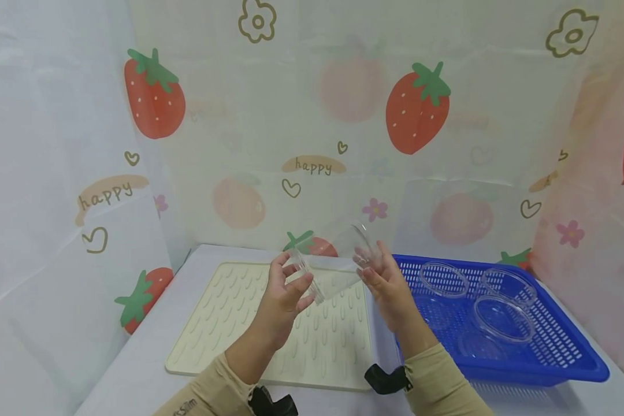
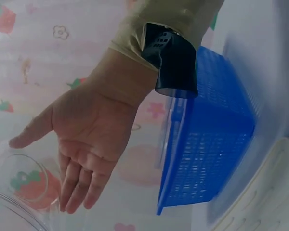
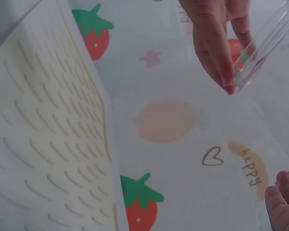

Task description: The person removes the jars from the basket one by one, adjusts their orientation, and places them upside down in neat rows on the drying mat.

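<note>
A clear, round plastic container (image 1: 337, 271) is held tilted between both hands above the ribbed mat. My left hand (image 1: 282, 299) grips its ridged rim, thumb on the near side and fingers around the edge. At the opposite, rounded end, my right hand (image 1: 387, 286) holds the container between thumb and fingers. The left wrist view shows the right hand's palm (image 2: 94, 127), its thumb and long fingers spread about the see-through end. In the right wrist view, the left hand's fingers (image 3: 214, 45) meet the thick rim (image 3: 266, 48).
A cream ribbed mat (image 1: 229, 323) lies on the white table (image 1: 130, 375). To the right stands a blue perforated basket (image 1: 561, 341) holding several clear round containers (image 1: 503, 319). A strawberry-print curtain (image 1: 343, 104) hangs behind and at the sides.
</note>
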`<action>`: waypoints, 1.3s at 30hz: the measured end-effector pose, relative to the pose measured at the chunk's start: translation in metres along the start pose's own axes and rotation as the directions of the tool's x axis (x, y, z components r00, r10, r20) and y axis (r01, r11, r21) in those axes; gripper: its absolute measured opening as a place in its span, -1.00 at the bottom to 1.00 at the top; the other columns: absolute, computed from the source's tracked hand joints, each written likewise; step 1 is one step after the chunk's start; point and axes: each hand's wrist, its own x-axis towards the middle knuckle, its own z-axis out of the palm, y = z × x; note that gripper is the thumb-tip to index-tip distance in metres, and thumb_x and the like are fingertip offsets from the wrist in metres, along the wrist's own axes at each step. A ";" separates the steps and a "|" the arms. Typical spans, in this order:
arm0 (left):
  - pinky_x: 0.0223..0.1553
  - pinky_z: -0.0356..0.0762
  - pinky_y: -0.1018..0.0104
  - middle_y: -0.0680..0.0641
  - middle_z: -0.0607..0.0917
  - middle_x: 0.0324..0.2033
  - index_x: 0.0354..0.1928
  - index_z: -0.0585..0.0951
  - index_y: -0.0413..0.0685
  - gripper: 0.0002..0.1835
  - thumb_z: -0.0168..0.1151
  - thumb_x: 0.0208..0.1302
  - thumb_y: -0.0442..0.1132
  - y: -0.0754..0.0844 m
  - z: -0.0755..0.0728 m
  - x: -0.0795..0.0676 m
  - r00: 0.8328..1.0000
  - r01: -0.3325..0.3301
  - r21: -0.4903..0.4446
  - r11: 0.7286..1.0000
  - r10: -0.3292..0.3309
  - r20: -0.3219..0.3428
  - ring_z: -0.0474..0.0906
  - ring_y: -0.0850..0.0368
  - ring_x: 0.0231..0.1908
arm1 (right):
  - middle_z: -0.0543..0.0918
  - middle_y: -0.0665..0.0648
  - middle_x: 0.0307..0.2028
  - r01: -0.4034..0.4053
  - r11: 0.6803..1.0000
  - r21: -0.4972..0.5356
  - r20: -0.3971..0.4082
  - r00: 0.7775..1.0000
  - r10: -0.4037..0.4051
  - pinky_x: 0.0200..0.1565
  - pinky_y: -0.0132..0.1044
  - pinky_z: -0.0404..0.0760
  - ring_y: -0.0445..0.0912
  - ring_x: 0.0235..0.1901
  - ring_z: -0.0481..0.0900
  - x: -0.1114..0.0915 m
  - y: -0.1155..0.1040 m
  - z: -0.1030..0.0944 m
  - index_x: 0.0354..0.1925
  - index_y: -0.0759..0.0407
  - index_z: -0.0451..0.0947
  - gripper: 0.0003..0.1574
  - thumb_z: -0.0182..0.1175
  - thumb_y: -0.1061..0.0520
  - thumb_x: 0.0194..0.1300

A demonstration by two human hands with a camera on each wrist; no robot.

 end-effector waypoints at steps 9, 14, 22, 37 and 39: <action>0.10 0.25 -0.19 -0.21 0.11 0.19 0.34 -0.06 0.10 -0.31 0.03 0.26 -0.16 -0.004 0.000 0.000 0.998 -0.003 0.023 1.000 0.002 0.061 0.25 -0.15 0.17 | 0.04 0.37 0.34 0.059 0.974 0.218 -0.022 0.998 -0.056 0.29 0.01 0.00 0.26 0.32 0.01 -0.002 0.003 0.015 0.40 0.23 -0.21 0.01 0.20 0.09 0.24; 0.13 0.26 -0.13 -0.17 0.07 0.25 0.34 -0.02 0.17 -0.29 0.07 0.21 -0.14 -0.005 -0.002 -0.001 0.995 -0.022 0.053 0.998 0.017 0.102 0.17 -0.17 0.25 | 0.09 0.30 0.33 0.116 0.961 0.249 -0.025 0.993 -0.114 0.24 -0.05 0.15 0.17 0.29 0.14 -0.002 0.002 0.018 0.39 0.20 -0.17 0.03 0.24 0.04 0.19; 0.21 0.15 -0.07 -0.03 -0.02 0.34 0.37 -0.06 0.21 -0.22 0.12 0.20 -0.17 -0.004 -0.009 -0.001 0.977 -0.052 0.134 0.990 0.023 0.214 0.01 -0.07 0.33 | 0.00 0.40 0.33 0.159 0.949 0.271 -0.019 0.987 -0.160 0.15 0.05 0.27 0.33 0.30 -0.01 -0.003 -0.002 0.018 0.40 0.11 -0.24 0.13 0.29 0.06 0.14; 0.15 0.22 -0.14 0.03 0.14 0.34 0.37 0.10 0.20 -0.28 0.20 0.22 -0.09 0.008 -0.039 -0.002 0.974 -0.096 0.560 0.823 -0.039 0.224 0.09 -0.04 0.32 | 0.24 0.20 0.26 0.255 0.957 0.139 0.018 0.965 -0.260 0.12 -0.04 0.37 0.22 0.24 0.19 -0.003 -0.006 0.018 0.34 0.26 -0.10 0.14 0.39 0.08 0.01; 0.17 0.22 -0.10 -0.01 0.10 0.35 0.38 0.10 0.13 -0.26 0.21 0.21 -0.06 0.007 -0.046 -0.002 0.975 -0.110 0.622 0.775 -0.037 0.219 0.06 -0.07 0.33 | 0.25 0.20 0.26 0.259 0.958 0.125 0.016 0.965 -0.263 0.14 -0.03 0.35 0.24 0.24 0.16 -0.002 -0.006 0.018 0.33 0.23 -0.08 0.12 0.40 0.09 0.00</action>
